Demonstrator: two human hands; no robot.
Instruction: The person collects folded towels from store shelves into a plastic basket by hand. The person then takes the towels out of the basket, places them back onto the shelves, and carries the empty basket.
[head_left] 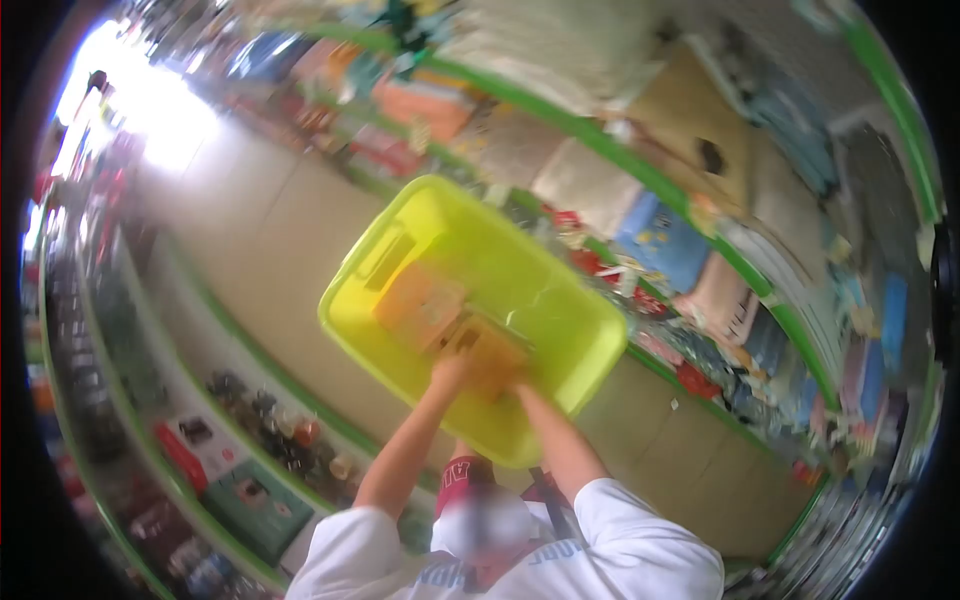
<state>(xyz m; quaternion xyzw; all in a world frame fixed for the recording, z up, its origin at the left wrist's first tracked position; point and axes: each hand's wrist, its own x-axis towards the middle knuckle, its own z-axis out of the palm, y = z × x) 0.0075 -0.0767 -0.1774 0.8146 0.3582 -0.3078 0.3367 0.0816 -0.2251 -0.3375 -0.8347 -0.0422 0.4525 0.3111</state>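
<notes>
At the lower edge, nearest: one white shirt, lettered, the lettering only partly legible. Next, two bare hands inside a yellow-green tub: left hand on the near, orange-brown packet, right hand at its side. Grip: both in contact with that packet, fingers blurred and partly hidden, so how far closed cannot be told. Beyond it, one peach packet, lying in the tub towards the handle slot. Progress, as judged: two packets inside, the nearer one being handled; how much handling is left cannot be told. Packet contents and printing: not readable. Farther: pale floor; green-edged shelves to either side, cut off by the dark rim of view, their small goods smeared. Farthest: a bright opening, washed out.
</notes>
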